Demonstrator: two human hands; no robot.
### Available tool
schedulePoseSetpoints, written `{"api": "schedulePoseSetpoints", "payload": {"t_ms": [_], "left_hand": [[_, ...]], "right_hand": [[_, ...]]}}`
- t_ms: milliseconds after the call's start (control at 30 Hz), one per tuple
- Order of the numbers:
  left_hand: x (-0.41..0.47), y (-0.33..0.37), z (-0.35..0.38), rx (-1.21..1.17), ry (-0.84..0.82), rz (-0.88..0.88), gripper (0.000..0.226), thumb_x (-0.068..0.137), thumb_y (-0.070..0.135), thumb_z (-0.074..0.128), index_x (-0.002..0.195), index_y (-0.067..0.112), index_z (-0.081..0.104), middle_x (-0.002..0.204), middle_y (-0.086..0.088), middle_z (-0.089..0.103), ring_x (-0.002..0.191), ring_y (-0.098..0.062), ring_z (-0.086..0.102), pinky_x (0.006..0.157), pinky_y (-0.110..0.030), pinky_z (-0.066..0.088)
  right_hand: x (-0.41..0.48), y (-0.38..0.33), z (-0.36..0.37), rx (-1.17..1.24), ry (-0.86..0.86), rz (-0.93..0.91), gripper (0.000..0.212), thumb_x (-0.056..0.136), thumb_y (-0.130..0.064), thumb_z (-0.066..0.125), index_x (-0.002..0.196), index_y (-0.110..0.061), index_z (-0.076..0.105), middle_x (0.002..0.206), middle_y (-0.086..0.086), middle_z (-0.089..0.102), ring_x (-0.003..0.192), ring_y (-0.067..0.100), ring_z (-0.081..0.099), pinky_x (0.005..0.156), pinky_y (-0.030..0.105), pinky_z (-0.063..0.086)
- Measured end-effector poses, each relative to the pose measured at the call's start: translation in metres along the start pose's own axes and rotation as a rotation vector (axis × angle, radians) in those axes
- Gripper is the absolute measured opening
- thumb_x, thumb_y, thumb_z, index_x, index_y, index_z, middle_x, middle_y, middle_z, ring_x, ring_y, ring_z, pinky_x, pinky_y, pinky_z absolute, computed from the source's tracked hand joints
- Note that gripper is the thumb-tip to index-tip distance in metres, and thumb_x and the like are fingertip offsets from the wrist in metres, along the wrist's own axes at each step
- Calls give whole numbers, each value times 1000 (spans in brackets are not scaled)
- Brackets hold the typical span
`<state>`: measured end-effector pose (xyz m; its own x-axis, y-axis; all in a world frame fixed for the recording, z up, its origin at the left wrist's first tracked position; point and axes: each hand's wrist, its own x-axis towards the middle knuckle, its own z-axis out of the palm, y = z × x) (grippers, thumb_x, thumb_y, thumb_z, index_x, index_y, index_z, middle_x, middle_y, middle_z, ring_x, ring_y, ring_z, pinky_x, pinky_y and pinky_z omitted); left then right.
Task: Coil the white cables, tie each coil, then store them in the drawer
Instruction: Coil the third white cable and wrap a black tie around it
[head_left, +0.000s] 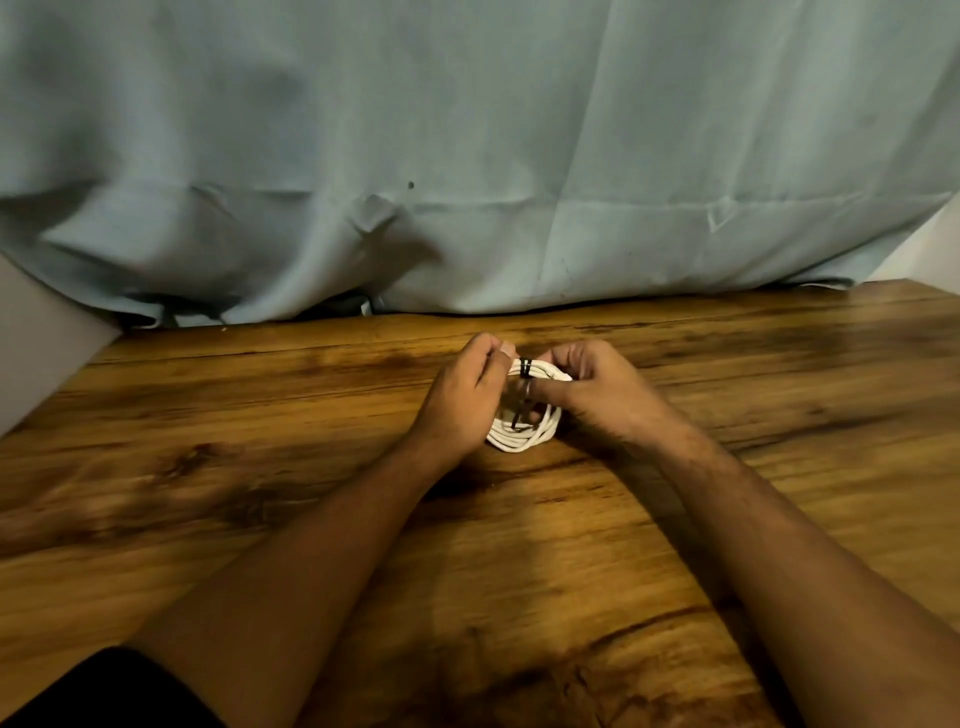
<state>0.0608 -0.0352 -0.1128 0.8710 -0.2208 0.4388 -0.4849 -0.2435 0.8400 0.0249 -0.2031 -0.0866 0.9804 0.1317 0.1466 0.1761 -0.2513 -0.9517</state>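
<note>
white cable coil (519, 436) is held on the surface (260, 467) | left grip (462, 395) is curled round its top, right grip (597, 395) is pinched on black tie (524, 368) | risk: loops could be sprung loose if tie is released untightened

Single head-worn wide-angle view, forward and down, close over the wooden table (270, 467) toward the hanging cloth (467, 156)
</note>
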Motion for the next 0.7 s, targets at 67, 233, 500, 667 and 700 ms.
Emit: {"api": "schedulePoseSetpoints", "payload": {"t_ms": [67, 233, 500, 667, 700], "left_hand": [[1, -1, -1, -41, -18, -30, 24, 97, 49, 44, 80, 34, 53, 68, 12, 53, 66, -16, 50, 64, -48, 43], [3, -2, 1, -102, -10, -52, 24, 95, 46, 45, 74, 42, 56, 64, 13, 51, 61, -11, 45, 59, -34, 35], [0, -1, 2, -8, -13, 15, 26, 97, 47, 42, 88, 25, 52, 64, 8, 49, 62, -18, 46, 60, -46, 41], [-6, 5, 4, 118, 23, 105, 31, 102, 44, 39, 90, 18, 52, 65, 7, 50, 58, -18, 47, 60, -53, 46], [-6, 7, 4, 135, 30, 120, 30, 103, 43, 39, 90, 19, 52, 65, 6, 51, 58, -18, 48, 59, -54, 47]], "right_hand": [[-2, -1, 0, 39, -1, 1, 11, 92, -9, 75, 97, 0, 72, 84, 19, 75, 76, 35, 67, 80, 54, 54], [1, 1, 8, -6, 165, -151, 24, 75, -24, 89, 95, -18, 76, 95, 17, 76, 85, 44, 73, 81, 68, 58], [1, -4, 5, 75, 206, -220, 17, 91, -10, 77, 77, -18, 71, 72, 5, 67, 62, 23, 64, 60, 35, 54], [-3, -14, 5, 119, 213, -170, 19, 95, -3, 70, 78, -5, 62, 59, 3, 52, 45, 8, 47, 43, 19, 39], [-3, -15, 4, 143, 210, -150, 20, 96, -2, 68, 77, -4, 60, 57, 2, 51, 43, 8, 47, 42, 18, 39]]}}
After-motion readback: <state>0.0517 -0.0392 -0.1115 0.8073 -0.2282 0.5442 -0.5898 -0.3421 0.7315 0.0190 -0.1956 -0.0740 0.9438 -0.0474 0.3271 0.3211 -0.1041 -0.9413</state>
